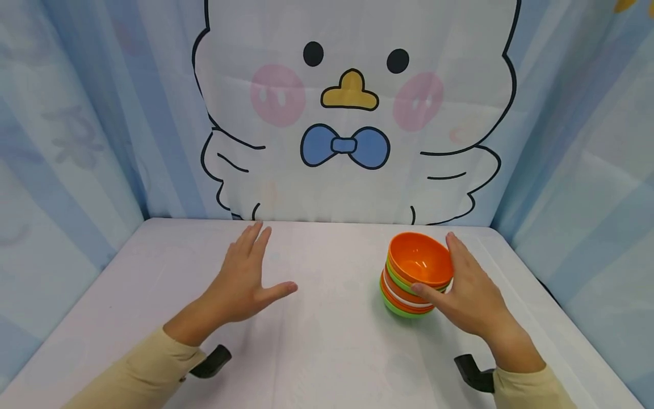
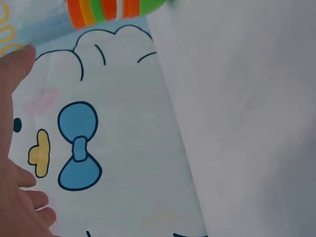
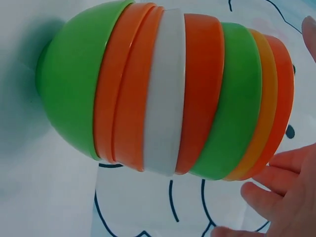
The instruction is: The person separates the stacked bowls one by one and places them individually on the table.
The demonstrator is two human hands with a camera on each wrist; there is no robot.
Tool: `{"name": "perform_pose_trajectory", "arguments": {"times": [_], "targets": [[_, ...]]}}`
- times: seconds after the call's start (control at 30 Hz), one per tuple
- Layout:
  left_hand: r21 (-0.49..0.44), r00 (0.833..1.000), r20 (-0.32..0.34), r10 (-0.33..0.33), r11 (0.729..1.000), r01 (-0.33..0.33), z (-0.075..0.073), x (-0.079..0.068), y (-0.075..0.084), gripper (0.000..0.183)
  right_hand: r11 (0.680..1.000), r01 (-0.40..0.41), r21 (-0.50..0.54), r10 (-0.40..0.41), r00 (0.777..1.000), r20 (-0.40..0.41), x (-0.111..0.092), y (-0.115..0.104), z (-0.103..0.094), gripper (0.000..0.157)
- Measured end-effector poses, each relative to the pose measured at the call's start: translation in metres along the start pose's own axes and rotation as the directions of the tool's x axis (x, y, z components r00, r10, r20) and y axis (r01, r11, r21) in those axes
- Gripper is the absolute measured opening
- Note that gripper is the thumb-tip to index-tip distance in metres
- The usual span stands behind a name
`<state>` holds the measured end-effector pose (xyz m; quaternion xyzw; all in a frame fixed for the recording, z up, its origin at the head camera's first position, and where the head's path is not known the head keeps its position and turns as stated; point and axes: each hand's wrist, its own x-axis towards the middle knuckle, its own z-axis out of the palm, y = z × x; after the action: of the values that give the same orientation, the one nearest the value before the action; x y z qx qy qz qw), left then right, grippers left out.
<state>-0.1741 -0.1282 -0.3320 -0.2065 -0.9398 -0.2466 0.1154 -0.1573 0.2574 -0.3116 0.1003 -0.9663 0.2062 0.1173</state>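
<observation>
A stack of nested plastic bowls stands on the right side of the table, leaning slightly. From the top it runs orange, yellow-orange, green, orange, white, two orange, and a green bowl at the bottom. My right hand is at the stack's right side near the upper rims, fingers extended and thumb spread away from them. Whether the fingertips touch the top bowl, I cannot tell. Over the left half of the table, my left hand is held with straight fingers and the thumb out, holding nothing.
The white table has curtains at its back and sides. A cartoon face with a blue bow tie is printed on the back curtain. Black wrist mounts protrude beside both sleeves.
</observation>
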Motion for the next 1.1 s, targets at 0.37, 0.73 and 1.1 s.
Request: {"name": "perform_pose_trajectory", "arguments": {"times": [0.37,0.73,1.1], "targets": [[-0.368,0.997,0.026,0.072,0.928,-0.057,0.023,0.012,0.026,0.114,0.956,-0.083,0.281,0.105,0.992,-0.065,-0.007,0.011,0.012,0.113],[-0.603,0.997,0.003,0.071,0.796,-0.055,0.060,0.043,0.061,0.096,0.900,-0.133,0.414,0.138,0.990,0.019,-0.009,0.021,0.028,0.115],[-0.637,0.991,0.083,0.106,0.771,-0.029,0.088,0.069,0.089,0.096,0.864,-0.101,0.493,0.117,0.993,-0.003,-0.005,0.028,0.040,0.108]]}}
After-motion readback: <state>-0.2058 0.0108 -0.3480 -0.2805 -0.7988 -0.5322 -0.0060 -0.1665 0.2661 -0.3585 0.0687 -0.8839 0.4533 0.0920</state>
